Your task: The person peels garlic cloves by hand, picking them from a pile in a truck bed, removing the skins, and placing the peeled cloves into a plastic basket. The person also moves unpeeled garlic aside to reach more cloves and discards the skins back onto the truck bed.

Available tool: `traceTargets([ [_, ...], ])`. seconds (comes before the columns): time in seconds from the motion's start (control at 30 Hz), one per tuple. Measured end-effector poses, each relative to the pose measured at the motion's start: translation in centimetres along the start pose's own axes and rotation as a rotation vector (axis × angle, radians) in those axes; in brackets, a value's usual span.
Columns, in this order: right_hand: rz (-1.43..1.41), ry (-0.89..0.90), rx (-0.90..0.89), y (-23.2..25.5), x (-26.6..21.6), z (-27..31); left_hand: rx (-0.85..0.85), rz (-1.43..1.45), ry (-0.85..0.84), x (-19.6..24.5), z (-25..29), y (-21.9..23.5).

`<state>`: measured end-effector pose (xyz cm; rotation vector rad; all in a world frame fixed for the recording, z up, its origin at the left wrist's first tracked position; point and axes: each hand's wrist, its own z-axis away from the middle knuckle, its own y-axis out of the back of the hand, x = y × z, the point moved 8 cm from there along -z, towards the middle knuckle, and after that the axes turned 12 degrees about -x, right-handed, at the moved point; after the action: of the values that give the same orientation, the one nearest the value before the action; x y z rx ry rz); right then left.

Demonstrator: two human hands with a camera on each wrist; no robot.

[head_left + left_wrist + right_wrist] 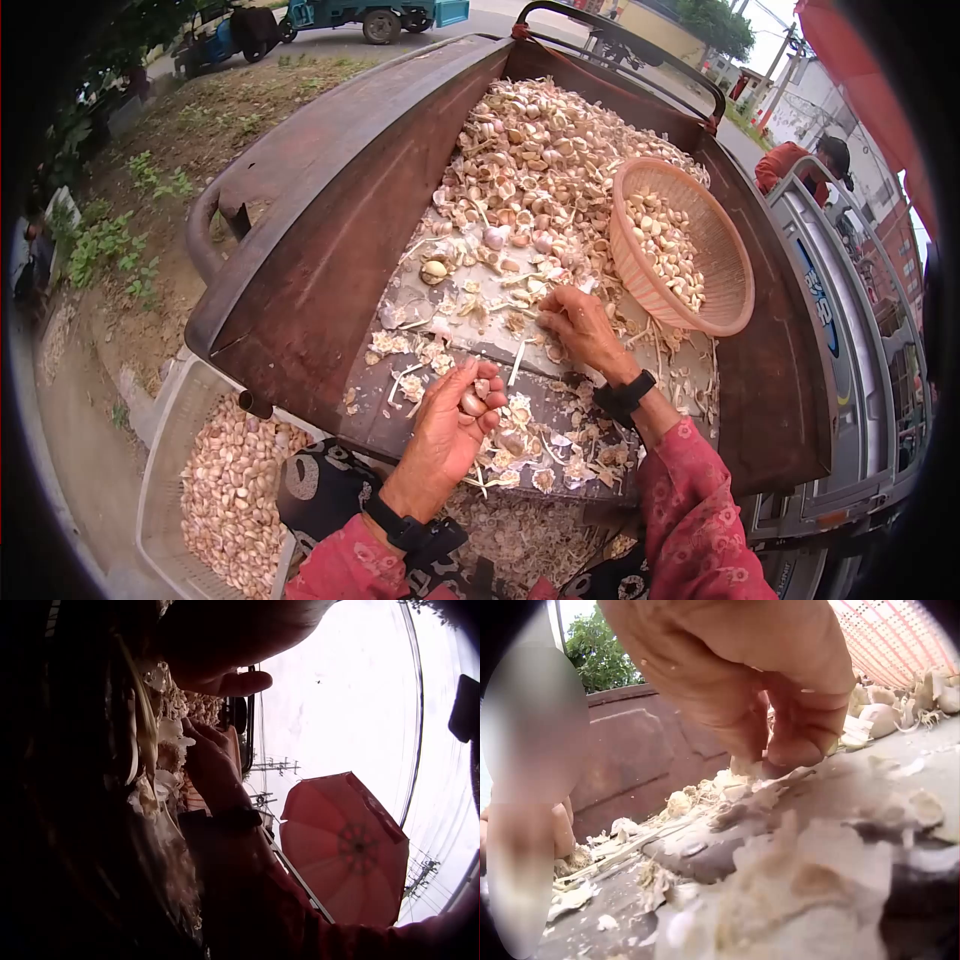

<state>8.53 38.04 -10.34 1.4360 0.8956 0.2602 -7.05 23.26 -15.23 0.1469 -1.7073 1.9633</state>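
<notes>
My left hand (440, 430) is palm up over the near edge of the metal cart bed, its fingers curled round a few garlic cloves (473, 404). Ahead of it and to the right, my right hand (582, 325) reaches down to the bed. Its thumb and fingertips (795, 752) pinch at a pale piece of garlic skin (744, 766) there. Loose skins and dry stems (515, 365) lie around both hands. A heap of broken garlic (540, 130) fills the far part of the bed. One pale bulb (434, 271) sits by itself left of centre.
An orange plastic basket (632, 275) holding peeled cloves leans at the right wall. At lower left stands a white crate (160, 470) full of cloves. Rusty side walls (330, 230) enclose the bed. Beyond the right wall are a grey vehicle (850, 330) and another person (785, 168).
</notes>
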Motion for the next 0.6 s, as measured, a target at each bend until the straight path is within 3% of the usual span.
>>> traceTargets([
  [0.07,-0.560,-0.267,0.030,-0.3,3.0,1.1,0.015,-0.026,0.010,-0.3,0.2,-0.1],
  [0.17,-0.797,-0.214,-0.028,1.2,-2.4,2.3,-0.001,0.008,0.023,-0.7,0.1,-0.4],
  [0.23,-0.938,-0.192,-0.235,1.5,-7.7,2.5,0.012,0.040,0.039,-0.5,0.2,-1.5],
  [0.3,-0.588,-0.107,-0.102,2.2,-6.8,0.6,0.029,0.074,0.059,-0.8,0.2,-1.1],
  [0.33,-0.590,-0.108,-0.103,1.5,-5.3,-0.5,0.002,0.075,0.057,-1.2,-0.2,-0.2],
  [0.4,-0.054,-0.064,0.068,1.8,-2.8,-2.4,-0.025,0.071,0.048,-1.0,-0.5,0.1],
  [0.53,0.136,-0.072,-0.046,-0.4,-1.5,-3.4,-0.055,0.001,-0.022,0.1,-0.6,-0.3],
  [0.6,0.081,-0.066,-0.040,-0.4,-1.4,-2.6,-0.045,-0.045,-0.065,0.6,-0.6,-0.9],
])
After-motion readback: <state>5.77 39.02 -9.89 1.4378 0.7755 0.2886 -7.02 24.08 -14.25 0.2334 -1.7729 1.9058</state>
